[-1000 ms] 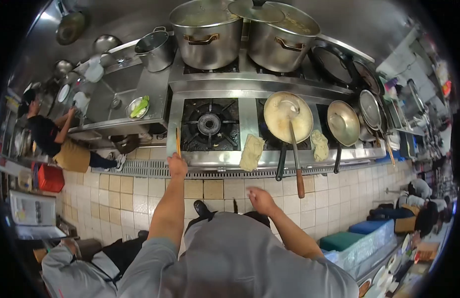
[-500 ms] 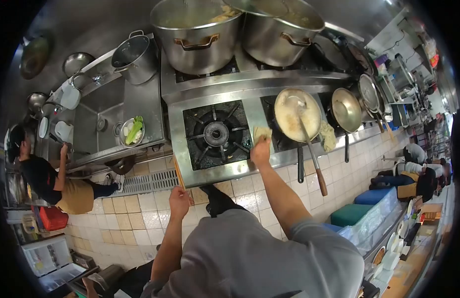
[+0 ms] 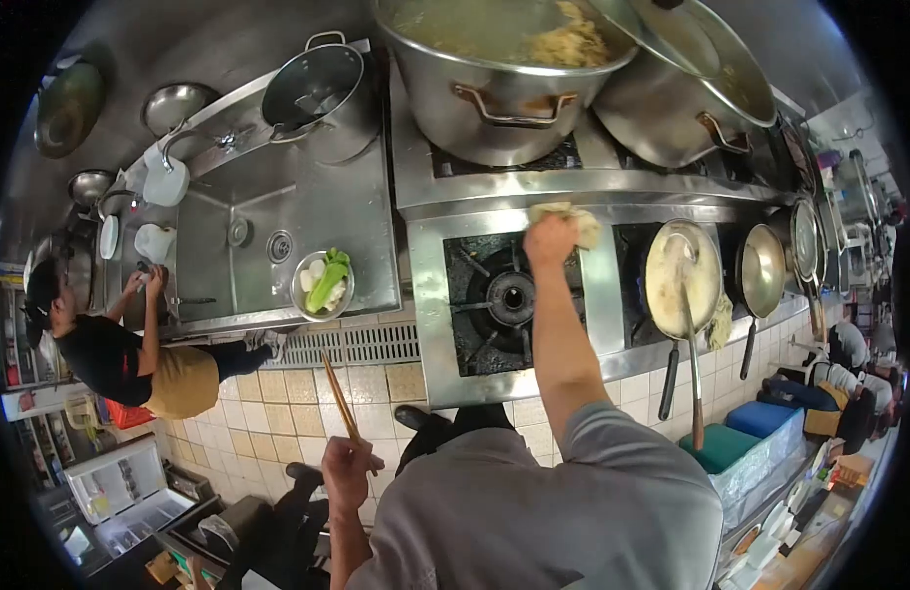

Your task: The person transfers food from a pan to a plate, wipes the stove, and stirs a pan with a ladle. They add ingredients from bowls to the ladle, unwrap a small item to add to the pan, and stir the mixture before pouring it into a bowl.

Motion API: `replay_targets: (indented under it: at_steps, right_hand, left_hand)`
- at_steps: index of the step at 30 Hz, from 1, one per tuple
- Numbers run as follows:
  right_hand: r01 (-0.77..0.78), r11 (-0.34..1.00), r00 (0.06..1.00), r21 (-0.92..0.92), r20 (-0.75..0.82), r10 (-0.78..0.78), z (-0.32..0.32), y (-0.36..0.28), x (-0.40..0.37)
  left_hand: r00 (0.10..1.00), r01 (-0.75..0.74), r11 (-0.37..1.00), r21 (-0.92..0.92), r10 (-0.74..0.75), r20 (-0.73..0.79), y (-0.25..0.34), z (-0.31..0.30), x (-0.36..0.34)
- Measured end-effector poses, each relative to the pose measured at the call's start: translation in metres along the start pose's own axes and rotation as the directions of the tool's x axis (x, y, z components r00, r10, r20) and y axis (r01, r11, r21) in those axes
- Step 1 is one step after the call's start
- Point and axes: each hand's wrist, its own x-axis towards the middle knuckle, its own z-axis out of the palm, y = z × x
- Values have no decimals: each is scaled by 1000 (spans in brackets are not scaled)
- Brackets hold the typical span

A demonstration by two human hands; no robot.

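Note:
My left hand (image 3: 349, 472) is closed around a pair of long wooden chopsticks (image 3: 339, 395), which point up over the tiled floor. At the back of the steel stove top, my right hand (image 3: 551, 242) presses a light cloth (image 3: 579, 221) with its fingers closed on it. The bare burner (image 3: 511, 298) lies just left of that hand. To the right of it, a pan of pale liquid (image 3: 683, 280) has a long wooden-handled ladle (image 3: 693, 374) in it.
Two large pots (image 3: 514, 108) stand behind the burners. At the left are a sink (image 3: 238, 226) and a bowl of green and white vegetables (image 3: 323, 285). A co-worker (image 3: 111, 354) stands at the sink. Another pan (image 3: 763, 272) sits farther right.
My right hand has moved the cloth from beside the pan to the back of the stove top. My left hand has come lower, and the chopsticks now show clearly. The whole view has shifted.

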Motion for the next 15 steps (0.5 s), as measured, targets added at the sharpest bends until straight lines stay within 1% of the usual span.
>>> replay_targets:
  at_steps: [1,2,3,4,5,6,7,8,9,10,11,12,13,14,15]
  right_hand:
    - [84,996,993,-18,83,-83,-7,-25,-15]
    - [114,993,993,-15,30,-113,0,-52,-32]
    - [291,953,955,-80,81,-284,-1,-75,-47]
    - [332,942,899,-45,316,-302,-19,-106,-60]
    - [431,902,860,-21,311,-404,-13,-127,-74]
    - [486,874,849,2,236,-472,6,-146,-87]
    - [501,865,854,30,145,-499,10,-165,-104]
    - [525,850,837,47,154,-526,21,-179,-112]
    - [561,821,803,110,168,-571,20,-185,-117]
    - [591,788,768,170,178,-615,18,-188,-122]
    - [576,800,781,167,176,-599,15,-187,-130]
    - [541,829,801,144,214,-560,10,-186,-137]
    - [503,856,819,121,251,-516,4,-185,-147]
    - [475,872,836,118,250,-489,15,-180,-166]
    - [470,881,874,52,116,-473,38,-173,-187]
  left_hand:
    - [1000,2,1000,14,-3,22,8,-4,5]
    - [1000,8,1000,22,-8,25,12,-7,14]
    - [998,-20,1000,-13,20,61,15,-11,22]
    - [994,-47,998,-49,52,99,18,-16,31]
    - [985,-46,995,-91,61,164,21,-23,40]
    - [983,-50,995,-86,64,170,26,-25,47]
    - [982,-46,993,-107,64,175,32,-28,52]
    - [981,-42,991,-128,65,183,35,-34,57]
    - [969,-56,990,-128,85,232,36,-44,61]
    - [965,-57,991,-121,85,246,37,-51,64]
    - [959,-75,992,-100,99,265,40,-59,66]
    - [951,-97,992,-80,116,288,42,-67,68]
    - [942,-44,992,-122,82,324,38,-80,75]
    - [933,-43,994,-105,77,351,37,-94,79]
    - [917,-63,995,-82,91,389,38,-105,84]
